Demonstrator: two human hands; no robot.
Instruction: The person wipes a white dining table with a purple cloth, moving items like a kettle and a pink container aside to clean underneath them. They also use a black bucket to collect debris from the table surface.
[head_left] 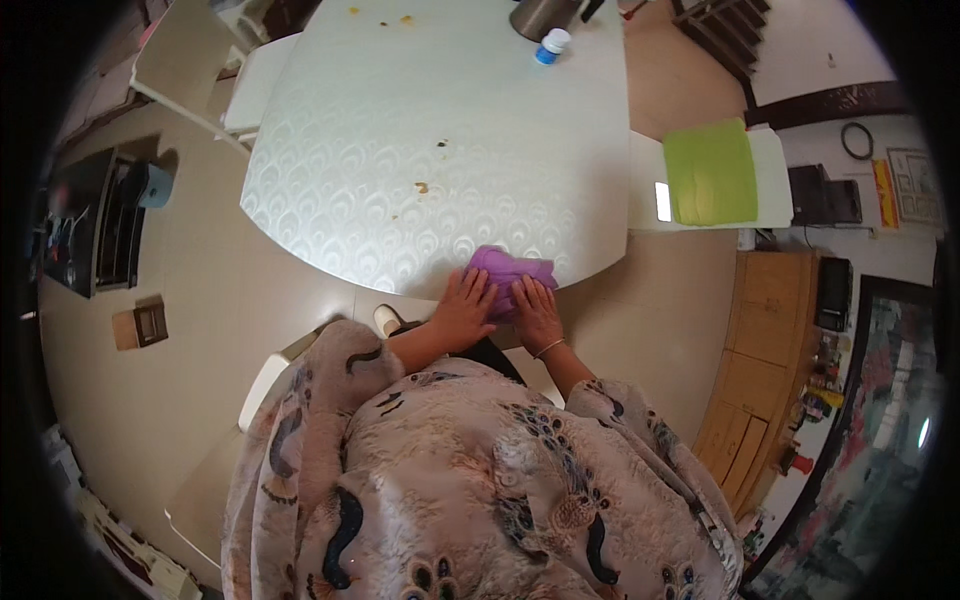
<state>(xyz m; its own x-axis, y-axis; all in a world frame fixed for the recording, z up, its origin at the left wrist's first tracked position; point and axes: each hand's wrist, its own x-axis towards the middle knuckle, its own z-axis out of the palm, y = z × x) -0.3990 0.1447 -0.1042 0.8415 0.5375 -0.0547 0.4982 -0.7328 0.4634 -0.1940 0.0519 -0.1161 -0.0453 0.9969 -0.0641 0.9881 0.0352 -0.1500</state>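
A folded purple cloth [503, 264] lies at the near edge of the pale table [330, 180], which has a scalloped, feather-like pattern. My left hand [466, 308] rests on the cloth's left side, fingers stretched out over it. On its right side lies my right hand [538, 314], its fingers spread flat on the fabric and a thin bracelet at the wrist. The undersides of both hands and part of the cloth are hidden. Farther up the tabletop are small brown bits [422, 187] and a dark crumb [442, 143].
A metal jug [541, 16] and a white-capped blue bottle [552, 47] stand at the table's far right. To the right is a chair with a green cushion [710, 172], a phone-like white rectangle [663, 201] beside it. White chairs [262, 85] stand at the far left.
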